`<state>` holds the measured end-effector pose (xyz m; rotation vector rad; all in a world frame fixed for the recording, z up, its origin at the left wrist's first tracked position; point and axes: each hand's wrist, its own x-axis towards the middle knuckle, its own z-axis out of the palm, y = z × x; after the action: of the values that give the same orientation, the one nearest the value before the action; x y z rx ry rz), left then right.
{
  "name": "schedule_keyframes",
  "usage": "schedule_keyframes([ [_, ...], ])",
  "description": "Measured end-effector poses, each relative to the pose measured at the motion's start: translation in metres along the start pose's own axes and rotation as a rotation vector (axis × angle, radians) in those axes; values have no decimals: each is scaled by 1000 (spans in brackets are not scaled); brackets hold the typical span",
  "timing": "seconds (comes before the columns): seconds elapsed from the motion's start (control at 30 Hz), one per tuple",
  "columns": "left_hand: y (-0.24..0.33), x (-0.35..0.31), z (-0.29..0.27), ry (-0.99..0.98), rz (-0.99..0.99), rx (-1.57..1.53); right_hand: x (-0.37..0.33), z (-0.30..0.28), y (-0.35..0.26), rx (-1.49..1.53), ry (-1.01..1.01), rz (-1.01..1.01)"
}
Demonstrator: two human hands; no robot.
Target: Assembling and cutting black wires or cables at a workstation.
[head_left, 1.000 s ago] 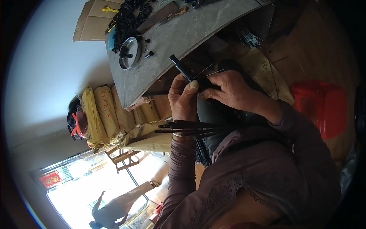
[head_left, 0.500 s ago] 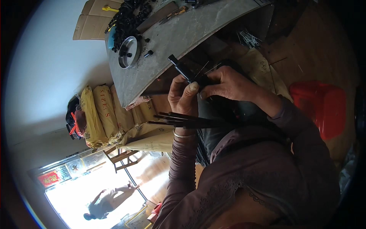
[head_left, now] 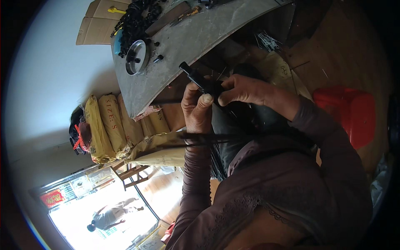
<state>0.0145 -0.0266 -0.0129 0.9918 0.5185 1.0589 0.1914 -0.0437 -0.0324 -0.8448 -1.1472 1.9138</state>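
My left hand [head_left: 196, 107] is closed around a black cylindrical piece [head_left: 194, 76] with a narrower neck and a wider tip, which points up and left toward the table. My left thumb presses along its side. My right hand [head_left: 246, 92] pinches at the dark lower end of the same piece, its fingertips close to my left thumb; what lies between them is too dark to make out. Several long black rods [head_left: 204, 140], blurred, cross over my left wrist from my lap. Thin wire-like bits stick up behind the hands.
A grey table [head_left: 166, 77] ahead carries a round metal dish [head_left: 141, 68], a heap of black parts [head_left: 135, 25] and a flat blade-like strip [head_left: 168, 18]. Tan sacks [head_left: 111, 121] stand left, a red plastic stool or tub [head_left: 346, 114] right. A person [head_left: 110, 214] is by the bright doorway.
Both hands stay on the black piece, barely shifting. The rods over my left wrist have swung downward and blurred. In the doorway, the person has changed position.
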Motion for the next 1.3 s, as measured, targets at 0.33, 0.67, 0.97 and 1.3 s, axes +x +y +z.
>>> schedule_keyframes([
  [0.33, 29, 22, -9, -241, -14, 355, -2, 33, 4, 470, 66, -232],
  [0.67, 38, 17, -1, -163, 9, 680, 1, 33, 10, 505, 112, -249],
  [0.97, 37, 0, 10, 128, -36, 676, 1, 32, 11, 475, 232, -339],
  [1.3, 14, -3, 44, 438, 191, 785, 12, 46, 16, 399, 423, -400],
])
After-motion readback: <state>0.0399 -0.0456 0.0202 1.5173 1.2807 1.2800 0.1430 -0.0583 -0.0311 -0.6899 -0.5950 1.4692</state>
